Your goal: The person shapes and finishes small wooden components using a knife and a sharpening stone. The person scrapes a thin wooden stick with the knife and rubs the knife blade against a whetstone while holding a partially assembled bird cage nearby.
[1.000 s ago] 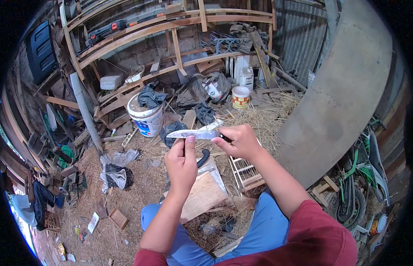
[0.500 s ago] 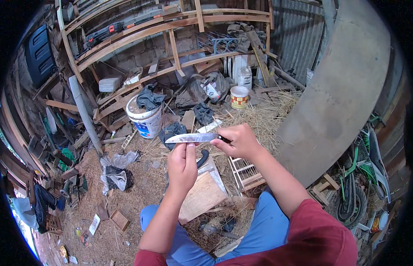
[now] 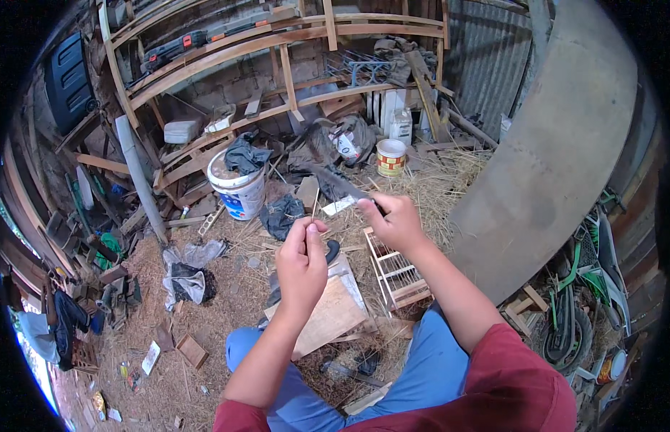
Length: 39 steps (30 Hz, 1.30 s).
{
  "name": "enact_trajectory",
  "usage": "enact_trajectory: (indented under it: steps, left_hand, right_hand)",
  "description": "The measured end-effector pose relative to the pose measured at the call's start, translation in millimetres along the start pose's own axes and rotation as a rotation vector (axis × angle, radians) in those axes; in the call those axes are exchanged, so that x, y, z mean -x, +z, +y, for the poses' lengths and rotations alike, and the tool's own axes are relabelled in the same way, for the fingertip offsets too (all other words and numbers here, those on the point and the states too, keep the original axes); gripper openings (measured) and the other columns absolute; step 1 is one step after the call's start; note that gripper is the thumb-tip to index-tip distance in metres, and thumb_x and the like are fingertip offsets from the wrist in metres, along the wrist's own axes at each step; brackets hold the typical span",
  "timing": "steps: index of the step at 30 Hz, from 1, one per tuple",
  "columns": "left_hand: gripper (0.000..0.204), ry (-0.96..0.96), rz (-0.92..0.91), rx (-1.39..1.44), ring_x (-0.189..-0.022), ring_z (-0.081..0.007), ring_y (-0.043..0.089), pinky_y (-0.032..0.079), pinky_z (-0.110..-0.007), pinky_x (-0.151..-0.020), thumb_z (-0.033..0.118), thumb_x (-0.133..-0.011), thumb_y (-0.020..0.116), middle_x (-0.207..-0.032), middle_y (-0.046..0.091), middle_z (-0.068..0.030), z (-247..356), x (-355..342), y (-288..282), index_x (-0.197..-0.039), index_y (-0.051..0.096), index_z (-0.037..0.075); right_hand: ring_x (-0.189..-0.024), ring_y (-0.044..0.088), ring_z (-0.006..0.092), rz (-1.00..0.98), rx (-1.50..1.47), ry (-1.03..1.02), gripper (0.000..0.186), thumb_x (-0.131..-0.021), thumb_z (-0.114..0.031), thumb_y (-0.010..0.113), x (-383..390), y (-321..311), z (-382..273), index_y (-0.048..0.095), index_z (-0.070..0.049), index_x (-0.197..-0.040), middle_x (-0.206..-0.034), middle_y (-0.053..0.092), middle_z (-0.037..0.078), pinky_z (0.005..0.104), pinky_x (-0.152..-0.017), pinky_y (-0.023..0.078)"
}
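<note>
My right hand (image 3: 394,225) is closed round the dark handle of a knife, above and in front of my knees. The knife's blade (image 3: 343,185) points up and to the left, clear of my left hand. Fingertips pinched, my left hand (image 3: 304,252) holds a thin wooden stick (image 3: 315,204) that pokes up past the thumb; the rest of it is hidden in the fingers. Below the hands lies a flat wooden board (image 3: 329,320), with a black curved handle (image 3: 333,250) by its far end. A small slatted wooden crate (image 3: 397,271) stands to the board's right.
Beyond my hands stand a white bucket (image 3: 238,193) with black plastic on it and a smaller paint pail (image 3: 391,158). A large sheet panel (image 3: 544,158) leans at the right, near a green motorbike (image 3: 572,309). Another person (image 3: 65,324) is at the far left.
The knife blade has swung up and away from the left fingers, and the right hand has shifted slightly right. The thin stick now shows above my left hand, which has moved slightly right.
</note>
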<state>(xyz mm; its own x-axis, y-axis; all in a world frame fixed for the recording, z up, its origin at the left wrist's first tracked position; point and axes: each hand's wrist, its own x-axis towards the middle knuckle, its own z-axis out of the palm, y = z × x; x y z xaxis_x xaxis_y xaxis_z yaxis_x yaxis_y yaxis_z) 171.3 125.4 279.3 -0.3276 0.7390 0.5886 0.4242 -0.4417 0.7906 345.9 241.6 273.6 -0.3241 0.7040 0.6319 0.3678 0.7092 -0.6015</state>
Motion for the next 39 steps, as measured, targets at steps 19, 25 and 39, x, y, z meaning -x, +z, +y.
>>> enact_trajectory:
  steps: [19, 25, 39]
  left_hand:
    - [0.023, -0.313, -0.229, 0.113, -0.062, -0.003, 0.037, 0.031, -0.023, -0.057, 0.017, -0.108, 0.048, -0.067, 0.041, 0.0077, 17, 33, -11, -0.099, 0.064, 0.003]
    - [0.023, -0.416, -0.292, 0.065, -0.061, -0.0033, 0.039, 0.033, -0.024, -0.057, 0.017, -0.108, 0.049, -0.067, 0.043, 0.0076, 28, 56, -13, -0.098, 0.064, 0.002]
    - [0.014, -0.442, -0.305, -0.155, -0.066, -0.0117, 0.052, 0.043, -0.03, -0.062, 0.018, -0.103, 0.057, -0.072, 0.056, -0.0055, -109, 157, -96, -0.102, 0.06, 0.004]
  right_hand:
    - [-0.061, 0.041, 0.0064, -0.208, -0.585, 0.424, 0.051, -0.101, -0.053, 0.06, 10, 6, -9, 0.065, -0.005, -0.081, -0.069, 0.05, -0.007, 0.0282, -0.056, 0.035]
    - [-0.07, 0.045, 0.0036, -0.33, -0.79, 0.356, 0.031, -0.097, -0.038, 0.071, 33, 17, -28, 0.068, -0.007, -0.095, -0.079, 0.056, -0.008, 0.0242, -0.061, 0.036]
    - [-0.072, 0.056, 0.0135, -0.419, -0.312, 0.572, 0.035, -0.092, -0.033, 0.074, 56, 65, 37, 0.07, 0.0, -0.099, -0.078, 0.064, 0.002, 0.0322, -0.067, 0.046]
